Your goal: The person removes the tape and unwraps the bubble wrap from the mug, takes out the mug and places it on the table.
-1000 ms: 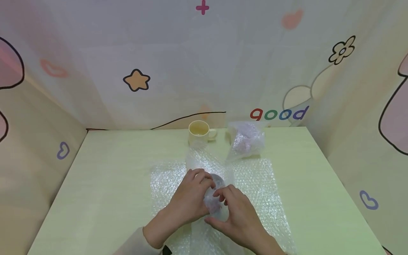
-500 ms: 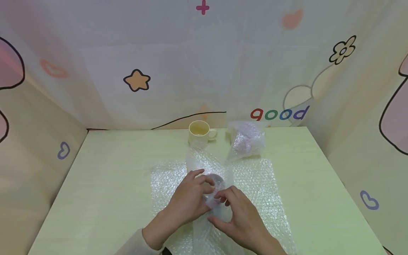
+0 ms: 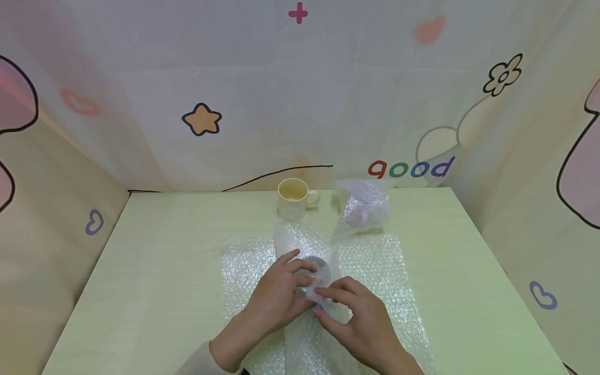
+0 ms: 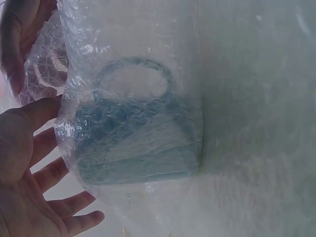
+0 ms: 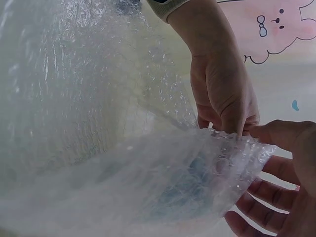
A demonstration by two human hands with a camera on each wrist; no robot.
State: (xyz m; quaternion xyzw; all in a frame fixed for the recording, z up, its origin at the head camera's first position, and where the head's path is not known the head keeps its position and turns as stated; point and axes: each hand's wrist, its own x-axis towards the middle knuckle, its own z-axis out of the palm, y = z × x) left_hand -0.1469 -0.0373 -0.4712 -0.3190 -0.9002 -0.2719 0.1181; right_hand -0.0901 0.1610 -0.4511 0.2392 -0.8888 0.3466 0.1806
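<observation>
Blue mug [image 4: 128, 163]: it stands between both hands at the near middle of the table [image 3: 140, 286]; we see its handle and body dimly through clear layers, a round end facing up, though we cannot tell mouth from base.
Bubble wrap [image 3: 375, 281]: it lies spread under the mug and folds up around it.
Left hand [image 3: 278, 294]: fingers spread apart, resting against the wrapped mug.
Right hand [image 3: 365, 317]: thumb and fingers pinch a folded flap [image 5: 212, 182] of the wrap, just beside the left thumb.
Change: over the last second we see the right thumb and forefinger close in, and the film between the hands gather narrower.
Meaning: we judge the flap is better controlled and the cover closer around the mug; we see nothing fastening it.
Back of the table: a cream mug [image 3: 287, 202] stands uncovered, with a wrapped bundle [image 3: 363, 205] to its right, apart from it.
</observation>
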